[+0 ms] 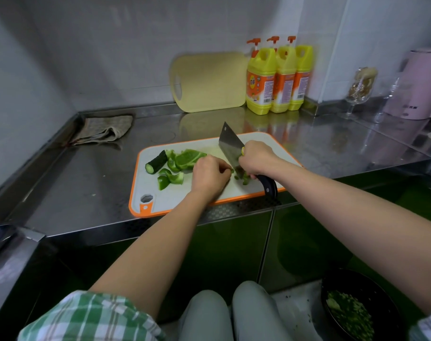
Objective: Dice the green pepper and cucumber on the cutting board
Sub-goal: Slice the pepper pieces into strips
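Note:
A white cutting board with an orange rim [175, 195] lies on the steel counter. On its left part rest a dark cucumber stub [157, 162] and several green pepper pieces [182, 159]. My left hand [209, 174] holds a pepper piece down with curled fingers, right beside the blade. My right hand [257, 158] grips the black handle of a cleaver [230, 146], whose blade stands on the board between the two hands. Small cut pepper bits [242, 179] lie under the blade's near end.
A crumpled cloth [103, 129] lies at the back left. A yellow board [209, 81] leans on the wall beside three yellow detergent bottles [278, 77]. Glasses [359, 89] and a pink appliance [416, 84] stand right. A black bin with green scraps [352, 311] sits on the floor.

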`<action>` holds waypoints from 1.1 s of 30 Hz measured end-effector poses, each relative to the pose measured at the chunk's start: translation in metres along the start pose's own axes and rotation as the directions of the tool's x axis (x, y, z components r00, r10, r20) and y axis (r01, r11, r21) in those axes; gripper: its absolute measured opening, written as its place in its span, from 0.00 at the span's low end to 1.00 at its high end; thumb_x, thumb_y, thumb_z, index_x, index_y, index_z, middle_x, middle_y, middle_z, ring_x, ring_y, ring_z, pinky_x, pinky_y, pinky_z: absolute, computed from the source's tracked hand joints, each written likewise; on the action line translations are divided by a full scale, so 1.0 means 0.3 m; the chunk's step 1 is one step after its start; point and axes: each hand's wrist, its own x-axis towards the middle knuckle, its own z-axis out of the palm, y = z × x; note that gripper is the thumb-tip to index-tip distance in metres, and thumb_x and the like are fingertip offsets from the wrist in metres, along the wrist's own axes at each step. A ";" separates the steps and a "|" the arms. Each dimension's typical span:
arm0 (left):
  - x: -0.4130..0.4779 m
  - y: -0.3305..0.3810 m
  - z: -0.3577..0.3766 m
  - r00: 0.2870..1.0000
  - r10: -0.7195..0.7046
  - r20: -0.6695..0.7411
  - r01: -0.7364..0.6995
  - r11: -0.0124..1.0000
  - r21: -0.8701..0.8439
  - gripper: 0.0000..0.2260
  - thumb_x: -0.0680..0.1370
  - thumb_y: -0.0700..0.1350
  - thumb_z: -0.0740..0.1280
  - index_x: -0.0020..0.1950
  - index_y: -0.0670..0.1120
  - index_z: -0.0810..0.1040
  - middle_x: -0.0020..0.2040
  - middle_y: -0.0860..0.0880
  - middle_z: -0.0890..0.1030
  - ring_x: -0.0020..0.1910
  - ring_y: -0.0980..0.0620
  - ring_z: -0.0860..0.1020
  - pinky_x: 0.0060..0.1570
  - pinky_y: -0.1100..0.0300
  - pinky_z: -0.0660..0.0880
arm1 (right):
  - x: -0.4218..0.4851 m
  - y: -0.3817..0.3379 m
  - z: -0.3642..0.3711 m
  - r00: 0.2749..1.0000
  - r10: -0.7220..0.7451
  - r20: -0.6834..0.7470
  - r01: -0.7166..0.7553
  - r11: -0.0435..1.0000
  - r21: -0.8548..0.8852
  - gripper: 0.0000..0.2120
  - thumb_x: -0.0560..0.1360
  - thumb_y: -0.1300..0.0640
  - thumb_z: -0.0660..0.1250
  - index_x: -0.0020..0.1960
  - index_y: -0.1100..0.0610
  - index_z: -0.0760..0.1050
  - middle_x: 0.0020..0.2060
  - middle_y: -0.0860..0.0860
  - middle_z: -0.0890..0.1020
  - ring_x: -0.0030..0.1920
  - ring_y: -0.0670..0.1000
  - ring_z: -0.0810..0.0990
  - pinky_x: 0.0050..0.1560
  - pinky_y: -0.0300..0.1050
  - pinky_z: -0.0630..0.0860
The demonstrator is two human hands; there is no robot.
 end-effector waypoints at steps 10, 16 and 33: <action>0.001 -0.001 0.003 0.997 -0.060 -0.044 0.059 0.998 -0.022 0.04 0.73 0.44 0.72 0.45 0.46 0.87 0.44 0.48 0.86 0.47 0.48 0.81 0.47 0.58 0.74 | -0.040 0.002 -0.059 0.995 -0.032 0.098 0.035 0.999 -0.028 0.12 0.75 0.67 0.58 0.35 0.63 0.75 0.27 0.55 0.77 0.29 0.54 0.76 0.32 0.41 0.72; 0.008 -0.008 0.012 0.997 -0.067 -0.045 0.066 0.997 -0.027 0.04 0.73 0.44 0.73 0.45 0.46 0.87 0.43 0.47 0.86 0.45 0.48 0.81 0.45 0.59 0.74 | -0.023 -0.013 -0.015 0.995 -0.030 0.092 0.038 0.996 -0.083 0.06 0.73 0.68 0.61 0.41 0.65 0.77 0.30 0.57 0.78 0.36 0.58 0.79 0.41 0.46 0.78; 0.017 -0.008 0.031 0.991 -0.112 -0.075 0.106 0.991 -0.075 0.05 0.72 0.46 0.75 0.40 0.45 0.86 0.39 0.48 0.85 0.42 0.50 0.80 0.38 0.61 0.68 | -0.019 0.007 -0.050 0.994 -0.032 0.103 0.033 0.999 -0.009 0.12 0.74 0.67 0.60 0.34 0.63 0.76 0.25 0.55 0.77 0.30 0.55 0.77 0.32 0.41 0.73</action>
